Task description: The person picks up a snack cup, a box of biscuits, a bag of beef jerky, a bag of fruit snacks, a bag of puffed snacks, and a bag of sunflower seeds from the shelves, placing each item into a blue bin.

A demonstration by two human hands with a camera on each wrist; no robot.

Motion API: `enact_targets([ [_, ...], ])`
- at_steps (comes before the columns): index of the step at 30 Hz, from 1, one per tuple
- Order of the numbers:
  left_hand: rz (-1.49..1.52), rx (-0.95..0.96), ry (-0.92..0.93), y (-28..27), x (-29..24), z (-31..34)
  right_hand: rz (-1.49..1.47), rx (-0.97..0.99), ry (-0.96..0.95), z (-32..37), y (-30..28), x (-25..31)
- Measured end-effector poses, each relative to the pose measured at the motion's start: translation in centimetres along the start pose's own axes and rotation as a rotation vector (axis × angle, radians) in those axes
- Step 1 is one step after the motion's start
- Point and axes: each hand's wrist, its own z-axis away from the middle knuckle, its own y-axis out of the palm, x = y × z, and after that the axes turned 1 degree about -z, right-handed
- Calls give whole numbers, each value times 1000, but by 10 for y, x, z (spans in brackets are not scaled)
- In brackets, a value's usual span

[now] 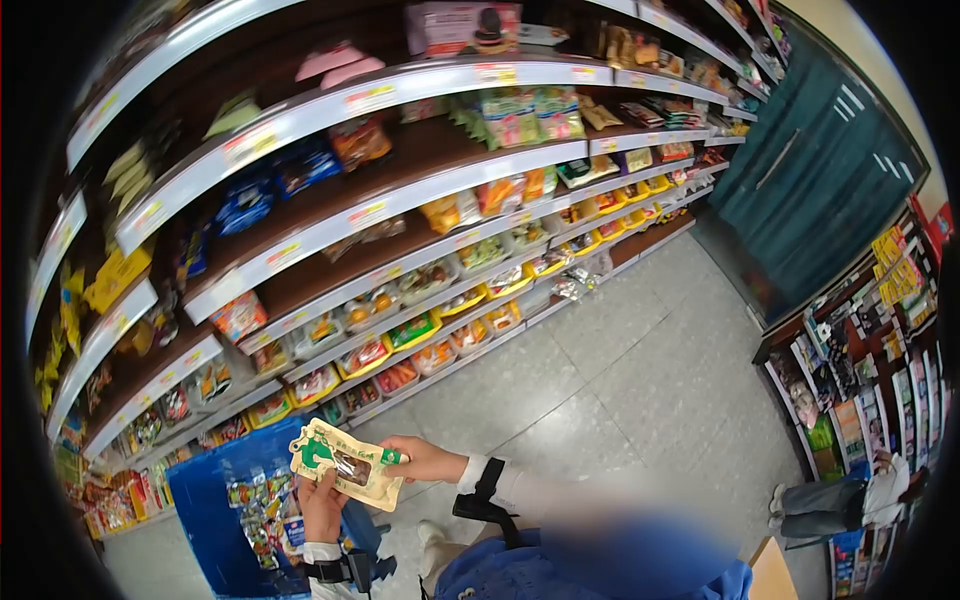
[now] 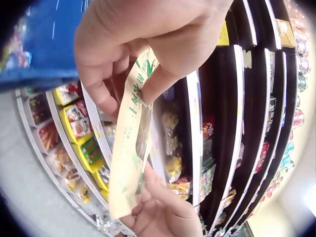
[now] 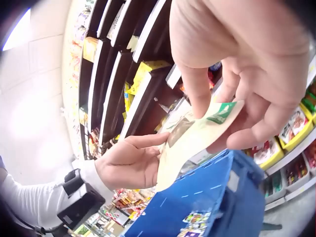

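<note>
Both hands hold a cream-coloured snack pouch (image 1: 349,466) with green print and a small see-through window. My left hand (image 1: 321,508) grips its near left edge, thumb over the front. At the opposite end, my right hand (image 1: 425,459) pinches a corner beside a green patch. The left wrist view shows the pouch (image 2: 129,133) nearly edge-on, with green characters down its face. In the right wrist view the right thumb presses on the pouch (image 3: 197,138) near the green label. Below the hands stands a blue bin (image 1: 205,500) with several packaged snacks inside.
Long store shelves (image 1: 370,205) of bagged snacks run along the left, with yellow trays (image 1: 415,330) low down. Grey floor tiles (image 1: 600,390) lie to the right. A dark green curtained door (image 1: 800,170) stands at the back; another person (image 1: 835,505) is at the right shelves.
</note>
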Motion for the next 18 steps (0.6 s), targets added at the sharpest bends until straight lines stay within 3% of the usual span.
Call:
enact_targets([
  [2,-106,-41,-37,-50,-14,10,-54,-27,43,-21,38,-20],
  [4,-204,-60,-55,-95,-22,19,50,-67,-152,-53,81,-62],
  [5,-193,-83,-64,-116,-24,23,47,-50,-131,-66,106,-81],
  [7,-255,-158,-98,-149,-27,30,268,-126,-279,-77,148,-95],
  [8,-227,-173,-101,-169,-23,30,240,-53,-119,-76,164,-92],
  [9,-147,-196,-88,-200,-7,23,238,-41,-102,-76,180,-93],
  [11,-169,-259,-63,-231,8,20,424,-56,106,-84,205,-96],
  [12,-103,-250,-106,-244,15,18,394,-7,148,-86,210,-91],
  [15,9,-184,-111,-298,61,-3,548,-74,140,-111,224,-158],
  [18,69,-219,-235,-299,72,-13,601,-3,245,-124,218,-169],
])
